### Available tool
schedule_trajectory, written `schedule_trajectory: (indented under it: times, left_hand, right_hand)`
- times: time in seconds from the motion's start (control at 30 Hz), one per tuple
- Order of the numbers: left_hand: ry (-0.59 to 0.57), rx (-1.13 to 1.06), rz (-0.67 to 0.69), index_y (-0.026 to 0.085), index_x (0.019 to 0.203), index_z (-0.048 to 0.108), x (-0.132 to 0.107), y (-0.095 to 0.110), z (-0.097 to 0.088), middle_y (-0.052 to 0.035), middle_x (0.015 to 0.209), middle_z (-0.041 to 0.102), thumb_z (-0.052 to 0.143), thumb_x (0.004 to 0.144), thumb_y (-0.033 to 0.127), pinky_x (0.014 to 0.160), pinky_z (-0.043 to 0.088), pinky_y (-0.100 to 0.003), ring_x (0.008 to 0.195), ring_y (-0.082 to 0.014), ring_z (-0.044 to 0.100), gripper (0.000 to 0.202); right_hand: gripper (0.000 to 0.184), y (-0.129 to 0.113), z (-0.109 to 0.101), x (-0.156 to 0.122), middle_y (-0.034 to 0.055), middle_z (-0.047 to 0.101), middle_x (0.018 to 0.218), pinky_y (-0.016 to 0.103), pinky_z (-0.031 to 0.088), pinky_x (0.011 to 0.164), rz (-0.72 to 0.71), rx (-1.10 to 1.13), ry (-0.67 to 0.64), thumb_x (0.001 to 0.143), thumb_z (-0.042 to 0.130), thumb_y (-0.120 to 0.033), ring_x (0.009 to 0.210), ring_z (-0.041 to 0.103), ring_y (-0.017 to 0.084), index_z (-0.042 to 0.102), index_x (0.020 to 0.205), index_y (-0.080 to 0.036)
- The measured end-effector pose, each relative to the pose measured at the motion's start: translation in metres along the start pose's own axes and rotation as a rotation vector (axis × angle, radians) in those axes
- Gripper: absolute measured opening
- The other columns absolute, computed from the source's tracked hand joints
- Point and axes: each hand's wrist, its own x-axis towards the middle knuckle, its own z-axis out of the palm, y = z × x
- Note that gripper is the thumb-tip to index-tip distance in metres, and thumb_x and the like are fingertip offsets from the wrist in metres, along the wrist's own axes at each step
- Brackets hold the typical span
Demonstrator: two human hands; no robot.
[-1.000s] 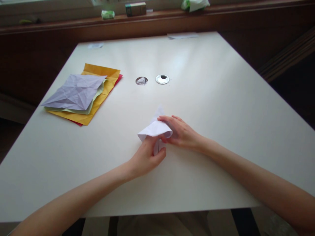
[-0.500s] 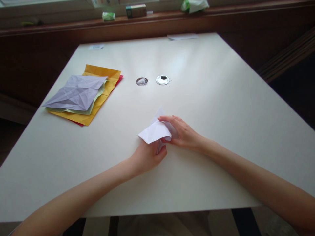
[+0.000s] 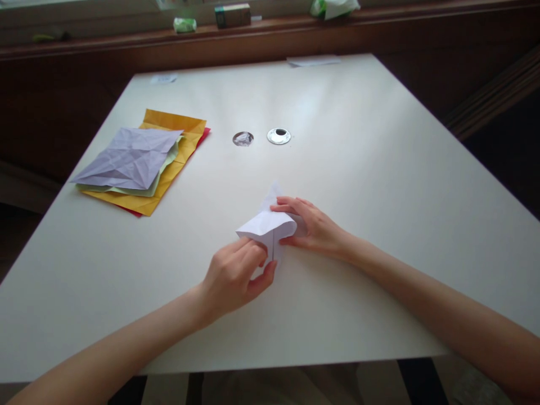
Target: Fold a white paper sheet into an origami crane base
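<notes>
A small folded sheet of white paper (image 3: pixel 268 222) lies near the middle of the white table, its upper flap raised and curling over. A pointed corner sticks out at its far end, and a straight crease or seam shows below the flap. My right hand (image 3: pixel 310 225) grips the paper's right side, fingers on top and thumb at the near edge. At the lower left, my left hand (image 3: pixel 240 270) has bent fingers at the near part of the paper under the flap, thumb close to the lower tip. The flap hides some of its fingertips.
Creased sheets in purple (image 3: pixel 130 157), pale green, yellow (image 3: pixel 175 121) and red are stacked at the left. Two round holes (image 3: pixel 279 136) pierce the white table (image 3: pixel 379 197). White papers lie along its far edge. A box (image 3: pixel 233 16) and small packets stand on the windowsill.
My left hand has drawn back toward me and left from beneath the flap, baring the paper's seam. The flap now curls more at its right end. My right hand stays nearly in place.
</notes>
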Motion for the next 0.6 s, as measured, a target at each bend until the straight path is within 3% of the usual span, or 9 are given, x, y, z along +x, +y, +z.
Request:
schedule_trajectory:
  times: [0.07,0.13,0.2,0.27,0.33,0.43,0.5,0.6]
  left_hand:
    - [0.147,0.049,-0.006,0.019,0.082,0.042,0.001,-0.009,-0.008,-0.0017,0.079,0.055,0.063,0.070,0.017,0.062,0.047,-0.026,0.074,-0.0143,0.054,0.024]
    - [0.156,0.042,-0.061,0.019,0.101,0.042,0.009,-0.019,-0.013,-0.0072,0.098,0.053,0.067,0.068,0.026,0.075,0.048,-0.035,0.094,-0.0197,0.052,0.042]
    - [0.102,-0.050,-0.087,0.019,0.118,0.033,0.019,-0.029,-0.014,-0.0134,0.119,0.044,0.067,0.067,0.030,0.085,0.045,-0.039,0.112,-0.0242,0.043,0.062]
    - [0.015,-0.193,-0.118,0.019,0.127,0.025,0.029,-0.036,-0.014,-0.0151,0.130,0.036,0.066,0.069,0.031,0.088,0.044,-0.038,0.114,-0.0231,0.044,0.072]
    - [-0.129,-0.299,-0.134,0.021,0.128,0.026,0.038,-0.039,-0.013,-0.0121,0.127,0.042,0.061,0.074,0.030,0.090,0.044,-0.035,0.111,-0.0206,0.047,0.065]
    - [-0.339,-0.363,-0.143,0.022,0.119,0.042,0.044,-0.042,-0.011,-0.0062,0.116,0.054,0.053,0.080,0.025,0.089,0.043,-0.032,0.106,-0.0178,0.052,0.041]
    - [-0.407,-0.379,-0.137,0.021,0.115,0.046,0.044,-0.043,-0.008,-0.0050,0.116,0.055,0.052,0.078,0.019,0.089,0.043,-0.030,0.105,-0.0170,0.052,0.037]
    - [-0.447,-0.360,-0.088,0.021,0.120,0.043,0.041,-0.047,-0.003,-0.0057,0.123,0.050,0.053,0.074,0.012,0.094,0.039,-0.032,0.111,-0.0182,0.047,0.048]
  right_hand:
    - [0.060,0.000,0.000,0.000,0.0060,0.054,0.122,0.045,0.030,0.100,-0.001,0.015,-0.007,0.069,0.063,-0.035,0.118,0.044,0.023,0.036,0.122,-0.024]
    - [0.063,0.001,0.000,0.001,0.0060,0.055,0.122,0.045,0.028,0.102,-0.010,0.024,-0.006,0.069,0.064,-0.035,0.118,0.044,0.022,0.034,0.124,-0.023]
    - [0.063,0.002,0.000,0.001,0.0056,0.054,0.122,0.045,0.027,0.102,-0.015,0.024,-0.009,0.069,0.063,-0.035,0.119,0.043,0.022,0.034,0.124,-0.024]
    - [0.062,0.003,0.001,0.001,0.0050,0.054,0.123,0.045,0.027,0.102,-0.018,0.021,-0.008,0.069,0.063,-0.035,0.121,0.042,0.022,0.034,0.123,-0.024]
    - [0.065,0.003,0.001,0.001,0.0046,0.055,0.121,0.045,0.028,0.102,-0.024,0.017,-0.001,0.069,0.064,-0.035,0.121,0.042,0.022,0.032,0.125,-0.024]
    - [0.067,0.003,0.001,0.001,0.0060,0.055,0.122,0.045,0.031,0.100,-0.021,0.001,0.010,0.068,0.064,-0.035,0.119,0.043,0.023,0.032,0.125,-0.022]
    - [0.066,0.003,0.001,0.001,0.0070,0.054,0.122,0.044,0.032,0.099,-0.006,-0.011,0.011,0.067,0.065,-0.036,0.117,0.045,0.024,0.034,0.124,-0.022]
    - [0.064,0.003,0.002,0.001,0.0066,0.056,0.120,0.044,0.033,0.098,-0.003,-0.017,0.022,0.067,0.066,-0.036,0.114,0.049,0.024,0.037,0.122,-0.021]
